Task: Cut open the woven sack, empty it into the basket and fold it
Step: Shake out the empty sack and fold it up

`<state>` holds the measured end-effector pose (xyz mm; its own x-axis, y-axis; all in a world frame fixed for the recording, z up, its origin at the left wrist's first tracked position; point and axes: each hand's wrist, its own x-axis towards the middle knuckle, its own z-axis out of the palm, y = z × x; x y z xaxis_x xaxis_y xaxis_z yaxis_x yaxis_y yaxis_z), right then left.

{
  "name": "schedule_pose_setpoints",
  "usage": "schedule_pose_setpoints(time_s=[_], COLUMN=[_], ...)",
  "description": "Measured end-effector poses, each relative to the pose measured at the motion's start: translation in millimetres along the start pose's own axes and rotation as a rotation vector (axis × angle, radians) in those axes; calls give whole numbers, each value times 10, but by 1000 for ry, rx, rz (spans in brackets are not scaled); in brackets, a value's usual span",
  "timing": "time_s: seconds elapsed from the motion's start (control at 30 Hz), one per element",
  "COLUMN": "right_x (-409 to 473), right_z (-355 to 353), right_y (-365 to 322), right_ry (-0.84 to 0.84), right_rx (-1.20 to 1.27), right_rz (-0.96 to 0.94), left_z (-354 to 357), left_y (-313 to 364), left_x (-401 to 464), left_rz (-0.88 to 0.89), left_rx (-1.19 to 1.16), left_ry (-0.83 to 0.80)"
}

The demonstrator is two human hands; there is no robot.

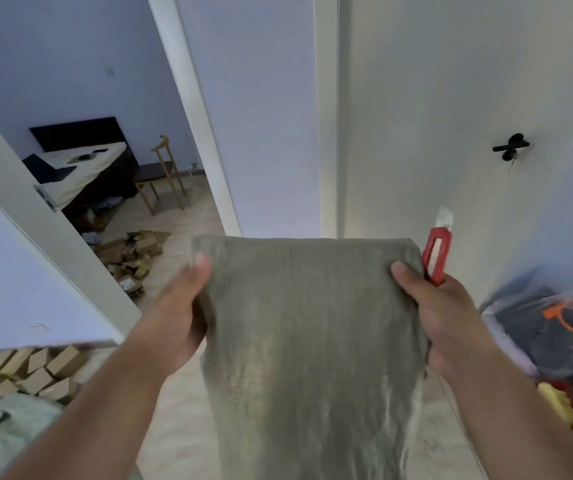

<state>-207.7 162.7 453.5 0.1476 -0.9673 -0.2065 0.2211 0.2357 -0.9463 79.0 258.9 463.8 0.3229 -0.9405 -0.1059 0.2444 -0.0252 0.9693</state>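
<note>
While between both grips, sack (312,327) upright.

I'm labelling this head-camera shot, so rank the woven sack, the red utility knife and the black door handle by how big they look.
1. woven sack, by far the largest
2. red utility knife
3. black door handle, smallest, though it is farther away, so true size is unsure

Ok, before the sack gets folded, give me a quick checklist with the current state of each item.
1. Both top corners gripped: ok, left hand and right hand pinch the woven sack.
2. Sack emptied: ok, it hangs flat and limp.
3. Blade retracted on red utility knife: not ok, tip is out, pointing up.
4. Knife set down: not ok, right hand holds it.
5. Basket position: cannot tell, none clearly visible.
</note>
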Motion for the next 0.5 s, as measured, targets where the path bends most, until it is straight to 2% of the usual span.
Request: schedule_pose_setpoints(time_s=[0.07, 0.1, 0.2, 0.27, 0.33, 0.4, 0.5], right_x=[151, 208, 224, 134, 119, 218, 419], right_z=[-125, -183, -312, -333, -322, -311, -263], right_y=[-35, -20, 75, 186, 297, 352, 271], right_ry=[16, 9, -163, -285, -208, -22, 213], right_rx=[-7, -6, 3, -123, -246, -313, -461], right_rz=[48, 70, 175, 173, 150, 127, -7], left_z=[-74, -75, 39, 92, 97, 67, 42], left_y=[-169, -237, -278, -235, -224, -244, -271], left_x=[-77, -86, -16, 87, 151, 195, 264], left_rz=[-100, -122, -85, -33, 3, 26, 49], left_rx=[168, 188, 100, 94, 132, 252, 499], left_ry=[-148, -150, -43, 16, 25, 67, 257])
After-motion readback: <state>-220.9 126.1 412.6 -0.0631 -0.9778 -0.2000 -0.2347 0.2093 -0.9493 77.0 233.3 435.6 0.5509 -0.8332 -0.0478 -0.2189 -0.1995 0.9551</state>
